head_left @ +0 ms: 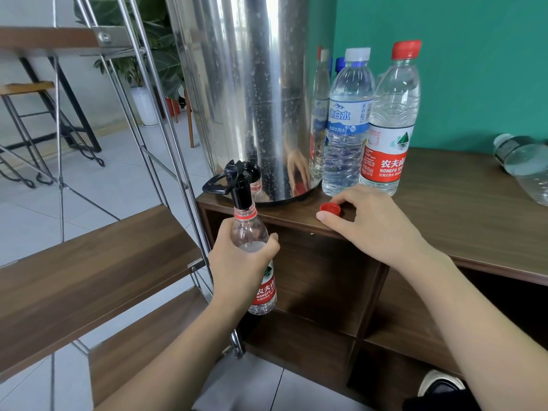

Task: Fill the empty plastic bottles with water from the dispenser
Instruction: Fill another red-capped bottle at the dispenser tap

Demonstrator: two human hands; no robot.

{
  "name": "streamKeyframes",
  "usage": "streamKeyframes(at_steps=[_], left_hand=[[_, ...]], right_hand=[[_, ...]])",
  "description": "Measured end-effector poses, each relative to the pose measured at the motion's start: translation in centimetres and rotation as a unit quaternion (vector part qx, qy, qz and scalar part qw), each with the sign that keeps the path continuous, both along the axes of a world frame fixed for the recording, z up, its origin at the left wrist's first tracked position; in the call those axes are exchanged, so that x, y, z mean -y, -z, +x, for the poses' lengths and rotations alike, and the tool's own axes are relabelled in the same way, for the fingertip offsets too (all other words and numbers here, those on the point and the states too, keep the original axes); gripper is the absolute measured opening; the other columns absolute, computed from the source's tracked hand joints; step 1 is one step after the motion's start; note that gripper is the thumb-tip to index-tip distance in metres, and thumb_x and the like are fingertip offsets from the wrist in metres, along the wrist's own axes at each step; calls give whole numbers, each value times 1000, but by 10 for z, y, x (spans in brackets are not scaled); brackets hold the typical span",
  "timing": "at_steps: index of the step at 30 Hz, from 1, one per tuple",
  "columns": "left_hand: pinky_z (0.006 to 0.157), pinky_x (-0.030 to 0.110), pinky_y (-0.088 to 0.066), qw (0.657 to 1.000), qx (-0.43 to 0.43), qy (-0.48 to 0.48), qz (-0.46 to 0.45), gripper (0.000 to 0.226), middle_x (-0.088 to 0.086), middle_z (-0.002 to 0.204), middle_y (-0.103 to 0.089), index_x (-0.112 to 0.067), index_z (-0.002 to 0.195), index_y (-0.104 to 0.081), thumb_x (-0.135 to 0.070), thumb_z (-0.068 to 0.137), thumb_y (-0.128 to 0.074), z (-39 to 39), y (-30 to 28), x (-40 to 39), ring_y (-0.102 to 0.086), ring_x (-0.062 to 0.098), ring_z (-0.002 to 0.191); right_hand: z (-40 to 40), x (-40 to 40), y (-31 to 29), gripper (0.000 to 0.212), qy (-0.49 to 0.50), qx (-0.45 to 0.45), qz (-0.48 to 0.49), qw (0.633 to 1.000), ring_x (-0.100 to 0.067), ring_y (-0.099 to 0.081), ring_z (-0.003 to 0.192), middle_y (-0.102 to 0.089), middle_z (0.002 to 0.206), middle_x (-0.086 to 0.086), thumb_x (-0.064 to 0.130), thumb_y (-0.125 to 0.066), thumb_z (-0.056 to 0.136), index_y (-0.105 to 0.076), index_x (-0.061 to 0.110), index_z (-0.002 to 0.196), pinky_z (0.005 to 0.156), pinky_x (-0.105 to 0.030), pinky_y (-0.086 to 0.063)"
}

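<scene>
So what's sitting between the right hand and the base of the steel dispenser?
In the head view, a loose red cap lies on the cabinet top there, touching the right hand's fingers; beyond it, bare wood up to the dispenser.

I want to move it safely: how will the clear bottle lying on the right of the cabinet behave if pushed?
The lying bottle would probably roll, since it rests on its round side. Its thin clear wall likely dents easily. It looks light, though its fill is unclear.

left hand (240,256): raised, fingers curled, gripping | right hand (367,221): resting, fingers loosely bent
</scene>
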State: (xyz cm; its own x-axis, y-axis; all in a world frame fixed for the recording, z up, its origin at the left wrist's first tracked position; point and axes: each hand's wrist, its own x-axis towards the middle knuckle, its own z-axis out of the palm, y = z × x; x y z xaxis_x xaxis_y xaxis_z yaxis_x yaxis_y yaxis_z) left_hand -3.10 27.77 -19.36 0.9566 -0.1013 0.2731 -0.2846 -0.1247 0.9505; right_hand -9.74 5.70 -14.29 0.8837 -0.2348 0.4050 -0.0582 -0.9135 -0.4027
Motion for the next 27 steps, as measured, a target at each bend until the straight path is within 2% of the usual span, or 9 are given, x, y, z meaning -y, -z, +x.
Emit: streamKeyframes(at_steps=[20,27], left_hand=[[83,31,-57,1000,5,2,-1,32,-18,89,-72,-28,98,-62,-23,80,-88,0,0,1,-69,2,84],[86,34,-59,1000,-2,4,-1,35,-19,90,-72,-33,99,-60,-25,80,-88,1,2,0,-70,0,85]], right_hand=[[0,-1,2,39,6,7,-8,1000,-12,-56,97,-63,102,7,63,-58,90,-68,27,102,89,-39,-52],[0,-1,1,41,8,5,-13,1000,-13,-55,98,-63,104,7,63,-58,91,-68,26,104,89,-39,-51]])
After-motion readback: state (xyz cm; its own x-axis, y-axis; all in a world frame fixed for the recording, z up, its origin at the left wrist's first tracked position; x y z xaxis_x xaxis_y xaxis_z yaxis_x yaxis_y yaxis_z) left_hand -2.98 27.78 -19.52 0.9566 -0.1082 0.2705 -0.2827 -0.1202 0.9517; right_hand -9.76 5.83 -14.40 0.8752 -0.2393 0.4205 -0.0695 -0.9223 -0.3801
